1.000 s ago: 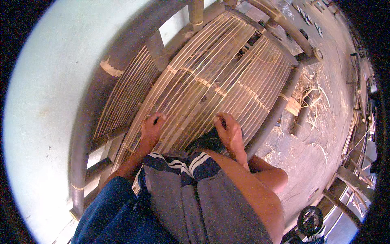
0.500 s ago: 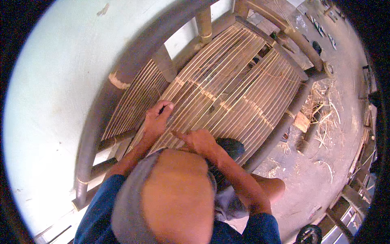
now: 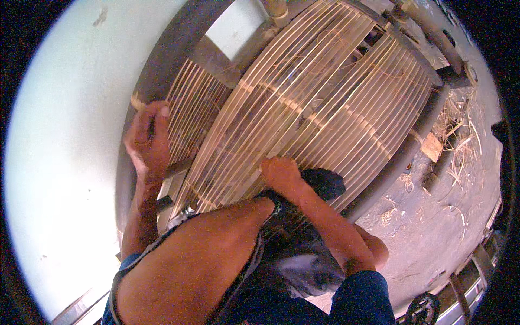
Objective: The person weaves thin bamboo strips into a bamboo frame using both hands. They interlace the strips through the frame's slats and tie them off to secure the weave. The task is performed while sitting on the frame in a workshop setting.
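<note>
A bench frame of thick, dark brown poles carries a seat of thin, pale parallel strips (image 3: 374,130), apparently bamboo or rattan. My left hand (image 3: 147,143) is raised in front of the thick pole (image 3: 162,70) and the slatted side panel (image 3: 197,103). Its fingers are curled in with the thumb against them; whatever they hold, if anything, is too fine to make out. Low over the near part of the seat strips, my right hand (image 3: 281,173) is closed like a fist. What it grips is hidden. Thin loose fibres (image 3: 330,40) trail over the seat's far part.
A pale wall (image 3: 70,135) rises on the left. My bent bare knee (image 3: 200,249) is close in front, and a black rounded thing (image 3: 325,184) sits on the strips beside my right hand. Shavings (image 3: 460,157) and a wooden block (image 3: 431,147) lie right of the bench.
My left hand has gone from the seat strips up and left to the thick pole. The right hand has shifted slightly right and up. The whole view has tilted, bringing the seat closer.
</note>
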The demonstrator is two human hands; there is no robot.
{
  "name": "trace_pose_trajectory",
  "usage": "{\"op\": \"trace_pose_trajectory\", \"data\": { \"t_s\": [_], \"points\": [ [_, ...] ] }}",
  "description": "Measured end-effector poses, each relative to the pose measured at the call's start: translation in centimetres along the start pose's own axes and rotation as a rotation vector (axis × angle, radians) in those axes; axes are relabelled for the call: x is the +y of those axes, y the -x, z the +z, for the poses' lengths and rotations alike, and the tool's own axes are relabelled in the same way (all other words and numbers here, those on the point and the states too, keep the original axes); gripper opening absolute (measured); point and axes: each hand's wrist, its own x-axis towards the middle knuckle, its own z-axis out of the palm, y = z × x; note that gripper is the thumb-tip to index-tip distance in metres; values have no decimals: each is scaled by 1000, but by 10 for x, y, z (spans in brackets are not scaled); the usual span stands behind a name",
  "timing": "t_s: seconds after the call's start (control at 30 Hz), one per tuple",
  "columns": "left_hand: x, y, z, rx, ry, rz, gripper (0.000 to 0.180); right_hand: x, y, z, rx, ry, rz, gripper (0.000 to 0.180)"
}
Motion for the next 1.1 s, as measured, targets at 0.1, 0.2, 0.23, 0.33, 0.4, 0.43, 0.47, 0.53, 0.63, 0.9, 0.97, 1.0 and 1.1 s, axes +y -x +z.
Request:
{"op": "trace_pose_trajectory", "data": {
  "t_s": [0.1,0.2,0.23,0.33,0.4,0.43,0.47,0.53,0.63,0.9,0.97,1.0,1.1],
  "points": [
    [-16,6,-29,265,-81,105,14,10,-1,6,136,-43,44,23],
    [-32,2,-43,501,-11,-155,21,21,-2,4,242,-302,171,26],
    [-36,0,-44,533,78,-334,22,24,-1,2,271,-343,182,27],
    [-40,-2,-36,541,0,16,23,29,3,-5,311,-395,163,29],
    [-36,3,-32,512,66,-31,23,28,6,-10,293,-360,113,29],
    [-33,2,-33,537,106,7,23,24,10,-11,287,-287,123,29],
    [-29,4,-33,525,144,-4,23,23,12,-14,291,-207,139,29],
    [-25,2,-37,496,166,27,22,25,22,-22,283,-97,164,30],
    [-27,10,-38,466,186,57,21,20,44,-21,269,-36,165,30],
    [-26,63,28,2,506,-3,19,11,117,-1,472,-182,309,25],
    [-22,77,45,-231,625,-151,19,12,136,0,534,-187,468,27],
    [-22,80,52,-242,674,-123,19,13,148,-1,538,-191,555,27],
    [-28,88,65,-303,777,-208,21,18,175,-7,610,-174,737,28]
  ]
}}
